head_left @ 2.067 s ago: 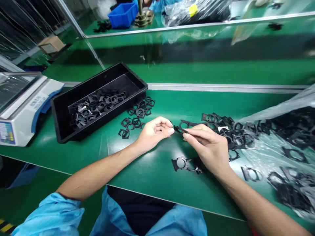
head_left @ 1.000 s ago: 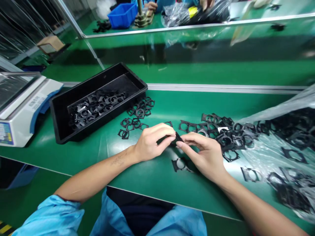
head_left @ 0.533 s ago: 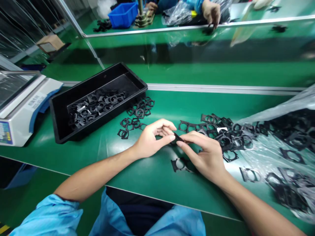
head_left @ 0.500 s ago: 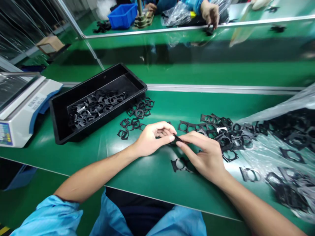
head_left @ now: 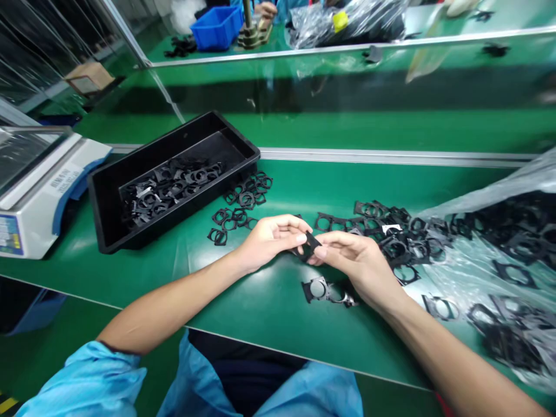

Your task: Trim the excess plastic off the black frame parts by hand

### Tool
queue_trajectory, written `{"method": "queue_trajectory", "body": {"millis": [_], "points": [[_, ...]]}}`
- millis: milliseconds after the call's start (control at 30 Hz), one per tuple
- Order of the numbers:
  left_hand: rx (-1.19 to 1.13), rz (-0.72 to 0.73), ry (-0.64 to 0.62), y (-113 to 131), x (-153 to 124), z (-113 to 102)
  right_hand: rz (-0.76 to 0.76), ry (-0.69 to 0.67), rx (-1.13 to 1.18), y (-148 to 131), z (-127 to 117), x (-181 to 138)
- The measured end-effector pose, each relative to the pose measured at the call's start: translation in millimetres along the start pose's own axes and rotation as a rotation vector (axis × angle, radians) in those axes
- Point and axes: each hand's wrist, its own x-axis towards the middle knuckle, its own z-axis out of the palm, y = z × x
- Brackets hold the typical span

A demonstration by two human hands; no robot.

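Note:
Between my two hands is a small flat black plastic part with a round opening (head_left: 311,245), tilted above the green bench. My left hand (head_left: 271,242) pinches its left end with thumb and fingers. At the other end, the thumb and fingers of my right hand (head_left: 351,258) grip it too. Just below my hands, a few similar black ring parts (head_left: 319,288) lie on the bench. Behind my right hand a loose heap of black ring parts (head_left: 395,246) spreads out. Another small group of them (head_left: 223,219) lies left of my left hand.
A black tray (head_left: 178,217) holding many parts stands at the left, beside a white weighing scale (head_left: 47,185). Clear plastic bagging (head_left: 467,278) with more parts covers the right side. Across a low divider are a blue bin (head_left: 216,29) and a bagged bundle (head_left: 347,29).
The black part has turned between my fingers, so its flat face and opening now show. Across the divider, a co-worker's hand has left the small dark piece on the edge.

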Motion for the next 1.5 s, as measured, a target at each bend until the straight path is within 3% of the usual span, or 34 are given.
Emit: {"method": "queue_trajectory", "body": {"millis": [100,267,367,467,567,700,867,1067,1167,1300,1400,1500], "points": [[-0.04,-0.041,0.026,-1,2,-1,-0.126,0.045,-0.054,3,1,-1],[0.012,-0.089,-0.046,-3,1,-1,-0.53,0.113,-0.458,5,1,-4],[0.112,-0.022,-0.017,-4,-2,1,-0.636,0.157,-0.599,6,0,-4],[0.268,0.195,0.084,-4,-5,3,-0.635,0.236,-0.644,6,-2,-4],[0.441,0.445,0.103,-3,-8,4,-0.605,0.274,-0.642,4,-2,-5],[0.621,0.608,0.092,-3,-8,4,-0.54,0.289,-0.566,2,0,-5],[0.647,0.588,0.137,-7,-8,5,-0.439,0.24,-0.437,4,3,-6],[0.645,0.527,0.087,-4,-9,5,-0.42,0.214,-0.443,3,0,-5],[0.7,0.573,0.07,-3,-10,5,-0.444,0.199,-0.518,3,-2,-5],[0.673,0.48,0.092,-9,-4,4,-0.484,0.15,-0.612,4,-8,2],[0.65,0.466,0.173,-4,4,-1,-0.57,0.162,-0.777,6,-19,12],[0.742,0.572,0.317,22,5,-20,-0.655,0.253,-1.016,11,-31,20]]}}
